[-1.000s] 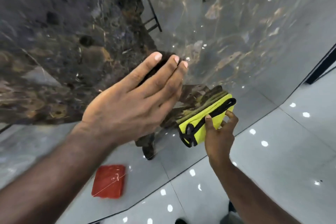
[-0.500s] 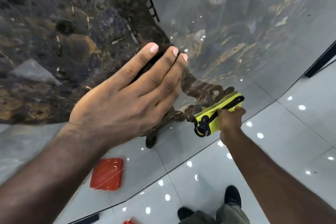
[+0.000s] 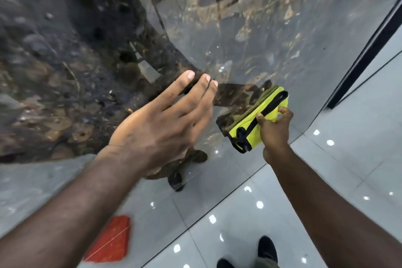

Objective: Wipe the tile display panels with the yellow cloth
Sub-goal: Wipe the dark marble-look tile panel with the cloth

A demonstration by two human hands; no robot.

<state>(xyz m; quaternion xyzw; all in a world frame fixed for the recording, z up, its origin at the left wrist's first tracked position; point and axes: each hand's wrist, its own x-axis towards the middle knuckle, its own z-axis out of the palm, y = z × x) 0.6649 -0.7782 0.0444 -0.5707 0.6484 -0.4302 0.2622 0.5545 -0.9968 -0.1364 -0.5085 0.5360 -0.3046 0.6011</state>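
A glossy grey marble tile panel (image 3: 272, 35) stands in front of me, with a dark brown speckled panel (image 3: 54, 72) to its left. My left hand (image 3: 161, 124) lies flat with straight fingers against the panels near their joint. The folded yellow cloth (image 3: 250, 128) with black edging is pressed on the lower part of the grey panel. My right hand (image 3: 275, 128) grips the cloth from the right, fingers curled over its edge. The cloth's reflection shows in the panel just above it.
A red flat object (image 3: 111, 241) lies on the glossy grey floor at lower left. A black frame edge (image 3: 367, 50) runs along the right side of the grey panel. My shoes (image 3: 267, 248) show at the bottom. Ceiling lights reflect on the floor tiles.
My right hand has slid the yellow cloth along the lower grey panel, down and right, then back up a little. My left hand stays flat on the panels.
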